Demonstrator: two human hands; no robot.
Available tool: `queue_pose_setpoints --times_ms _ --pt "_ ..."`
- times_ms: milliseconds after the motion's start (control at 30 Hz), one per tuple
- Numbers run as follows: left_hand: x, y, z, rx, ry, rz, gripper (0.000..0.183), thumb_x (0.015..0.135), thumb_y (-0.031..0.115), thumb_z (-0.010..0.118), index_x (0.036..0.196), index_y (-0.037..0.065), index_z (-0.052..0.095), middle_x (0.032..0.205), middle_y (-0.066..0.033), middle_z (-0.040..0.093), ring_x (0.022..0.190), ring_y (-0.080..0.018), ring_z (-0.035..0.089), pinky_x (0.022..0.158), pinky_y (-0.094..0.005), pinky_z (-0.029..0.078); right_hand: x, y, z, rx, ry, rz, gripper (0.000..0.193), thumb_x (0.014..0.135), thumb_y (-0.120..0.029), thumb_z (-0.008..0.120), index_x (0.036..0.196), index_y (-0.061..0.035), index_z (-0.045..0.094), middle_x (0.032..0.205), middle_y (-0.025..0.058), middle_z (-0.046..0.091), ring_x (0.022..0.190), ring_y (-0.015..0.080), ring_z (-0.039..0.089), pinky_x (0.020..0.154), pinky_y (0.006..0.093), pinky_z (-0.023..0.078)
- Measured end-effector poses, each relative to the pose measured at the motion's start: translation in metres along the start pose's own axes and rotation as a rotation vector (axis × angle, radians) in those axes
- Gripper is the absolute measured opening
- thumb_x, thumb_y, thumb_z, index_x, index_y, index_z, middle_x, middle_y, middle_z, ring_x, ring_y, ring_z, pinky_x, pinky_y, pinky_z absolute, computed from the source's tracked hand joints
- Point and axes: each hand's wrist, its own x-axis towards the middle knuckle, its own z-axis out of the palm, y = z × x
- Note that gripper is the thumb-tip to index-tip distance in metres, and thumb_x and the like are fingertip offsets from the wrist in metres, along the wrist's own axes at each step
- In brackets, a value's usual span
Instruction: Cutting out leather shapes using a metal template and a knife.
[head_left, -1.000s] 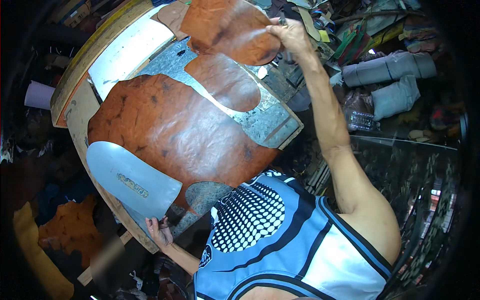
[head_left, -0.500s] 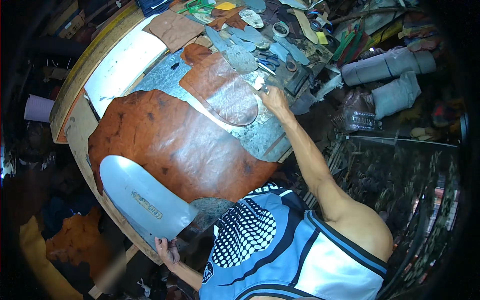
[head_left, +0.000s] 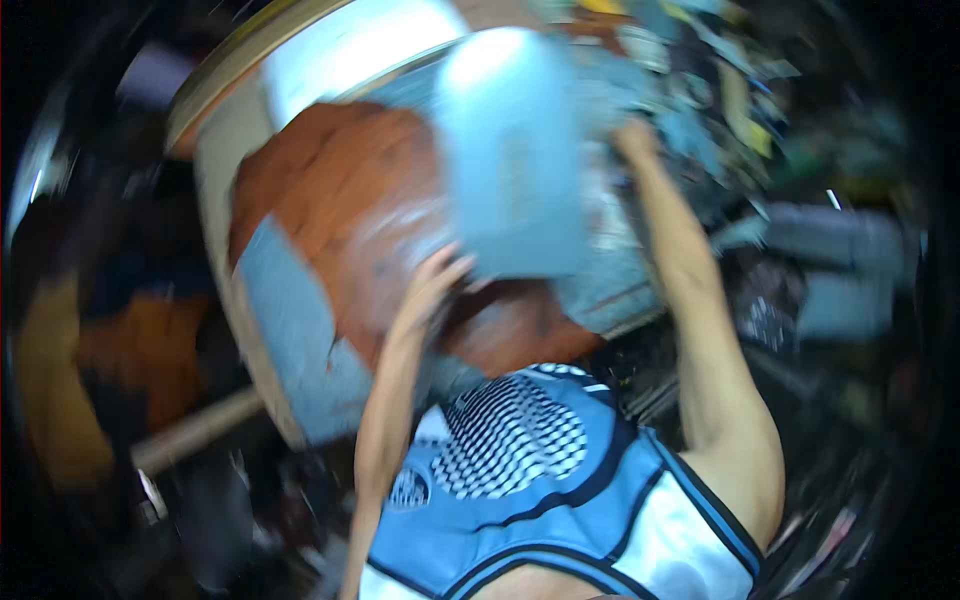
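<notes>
A long, pale grey-blue template (head_left: 515,160) with one rounded end hangs over the brown leather hide (head_left: 350,210). Its lower left corner is in my left hand (head_left: 440,280), whose fingers pinch the edge. The template covers the right part of the hide and whatever lies beneath. Out past the template's right side, my right hand (head_left: 634,142) is over the bench near the scattered pieces; motion smears its fingers, and I cannot make out anything in them.
A white panel (head_left: 365,55) lies along the bench's far left, beside its wooden edge (head_left: 215,90). Blurred scraps and tools (head_left: 700,90) crowd the far right. Rolled grey material (head_left: 835,240) is off the bench to the right; orange-brown leather (head_left: 145,340) is at the left.
My left hand has carried the template from the bench's near left corner up and right, across the hide. The whole view has shifted and blurred. My right hand stays at the bench's right side.
</notes>
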Motion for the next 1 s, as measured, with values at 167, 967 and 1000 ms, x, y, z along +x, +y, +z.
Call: queue_pose_setpoints --times_ms 167,967,1000 --pt "0.074 -0.043 -0.006 0.02 -0.177 -0.023 0.043 0.096 0.023 0.06 0.131 0.001 0.052 0.111 -0.0089 0.067 0.084 -0.0177 0.068 0.075 -0.029 0.057 0.015 0.075 0.005 0.944 0.042 -0.025 0.029 0.084 -0.027 0.068 0.097 -0.0009 0.07 0.09 0.009 0.068 0.079 0.0205 0.065 0.063 0.0337 0.051" --pt "-0.156 -0.061 -0.247 1.301 0.808 0.514 0.062 0.085 0.032 0.071 0.136 0.004 0.051 0.136 -0.0182 0.055 0.139 -0.0407 0.032 0.113 -0.0555 0.022 -0.436 -0.229 0.074 1.031 -0.802 -0.208 0.048 0.093 -0.002 0.056 0.138 -0.0053 0.041 0.097 0.0097 0.061 0.067 0.0163 0.068 0.048 0.0224 0.049" --pt "-0.149 -0.054 -0.252 1.231 0.809 0.579 0.063 0.085 0.029 0.07 0.138 0.003 0.048 0.133 -0.0164 0.057 0.138 -0.0408 0.034 0.113 -0.0554 0.022 -0.442 -0.235 0.082 1.051 -0.819 -0.202 0.047 0.093 -0.003 0.056 0.137 -0.0057 0.041 0.089 0.0056 0.059 0.066 0.0164 0.068 0.047 0.0218 0.048"
